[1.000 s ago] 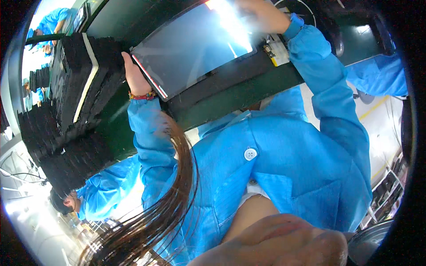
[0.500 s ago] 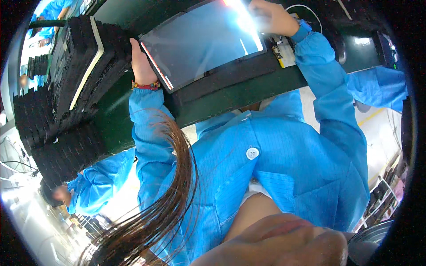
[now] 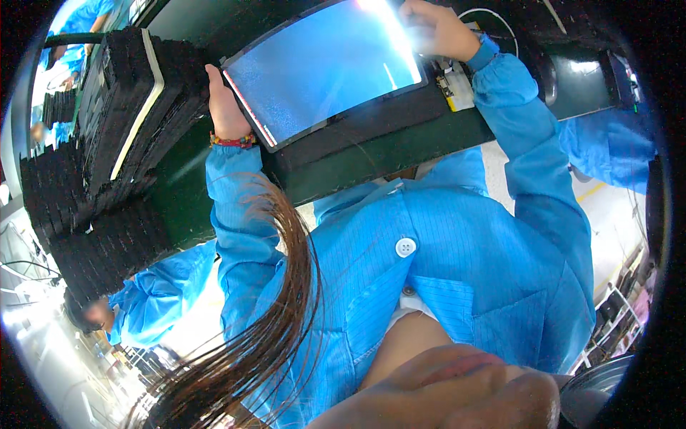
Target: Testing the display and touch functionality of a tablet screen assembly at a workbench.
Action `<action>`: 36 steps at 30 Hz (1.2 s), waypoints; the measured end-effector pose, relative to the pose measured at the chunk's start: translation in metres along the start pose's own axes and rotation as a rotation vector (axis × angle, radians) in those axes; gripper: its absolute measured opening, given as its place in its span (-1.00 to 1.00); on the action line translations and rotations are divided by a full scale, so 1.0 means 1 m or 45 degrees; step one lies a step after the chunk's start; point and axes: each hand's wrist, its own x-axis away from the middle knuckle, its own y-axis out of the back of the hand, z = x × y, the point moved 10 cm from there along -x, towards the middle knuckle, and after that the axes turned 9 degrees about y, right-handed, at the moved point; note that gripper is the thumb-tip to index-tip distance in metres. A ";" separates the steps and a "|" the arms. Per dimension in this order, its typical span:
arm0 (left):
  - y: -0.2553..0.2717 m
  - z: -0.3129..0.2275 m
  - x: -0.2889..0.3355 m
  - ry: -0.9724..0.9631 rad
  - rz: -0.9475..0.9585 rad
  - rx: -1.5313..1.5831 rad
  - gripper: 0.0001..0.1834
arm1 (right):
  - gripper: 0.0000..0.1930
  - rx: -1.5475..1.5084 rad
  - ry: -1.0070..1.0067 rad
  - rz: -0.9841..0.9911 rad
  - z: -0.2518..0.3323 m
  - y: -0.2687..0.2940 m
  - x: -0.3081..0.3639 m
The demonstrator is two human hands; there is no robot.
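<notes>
A tablet-like display panel (image 3: 325,75), dark-rimmed and lit blue, lies tilted over a black pad (image 3: 357,129) on the dark green bench. My left hand (image 3: 229,111) grips the panel's left edge, thumb along the side and the other fingers hidden beneath. At the panel's far right corner, my right hand (image 3: 446,32) has its fingers bent together. Glare and blur there hide what the fingertips hold, if anything. Just under my right wrist, a small yellow-and-white part (image 3: 457,86) with a circuit strip rests beside the panel. A white cable (image 3: 504,20) loops past that wrist.
Tall stacks of black foam trays (image 3: 86,186) stand close to my left arm, with a cream strip (image 3: 143,107) across one. The bench's front edge (image 3: 386,168) runs before my body. Blue-clothed co-workers (image 3: 168,289) are at the left and right (image 3: 607,146).
The panel's display has turned from dull grey to bright blue. Both hands stay at nearly the same places on it.
</notes>
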 end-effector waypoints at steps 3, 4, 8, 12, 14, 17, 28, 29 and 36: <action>0.000 0.000 0.002 0.004 -0.011 -0.006 -0.33 | -0.74 0.020 0.002 -0.019 -0.003 0.001 0.000; -0.002 0.000 0.004 -0.003 -0.025 -0.018 -0.29 | -0.74 0.022 -0.001 -0.011 -0.003 0.000 0.000; -0.008 -0.001 0.009 0.016 -0.031 -0.001 -0.28 | -0.74 -0.100 -0.050 -0.031 -0.003 0.000 0.001; -0.012 0.003 0.007 0.060 0.023 0.038 -0.31 | -0.73 -0.154 -0.094 -0.007 -0.008 0.002 0.004; -0.007 0.001 0.008 0.026 0.008 0.022 -0.32 | -0.73 -0.182 -0.118 -0.011 -0.003 -0.001 0.002; 0.003 0.002 0.007 0.020 -0.059 0.014 -0.34 | -0.74 0.076 -0.016 -0.120 -0.009 0.019 0.002; 0.012 -0.002 0.004 -0.007 -0.094 -0.009 -0.44 | 0.16 0.728 0.296 0.025 0.086 -0.025 -0.003; 0.013 -0.002 0.004 -0.012 -0.101 -0.045 -0.45 | 0.16 0.725 0.291 0.029 0.084 -0.026 -0.004; 0.006 0.007 0.000 0.097 -0.044 0.103 -0.41 | -0.08 0.909 0.232 -0.235 0.069 0.024 0.001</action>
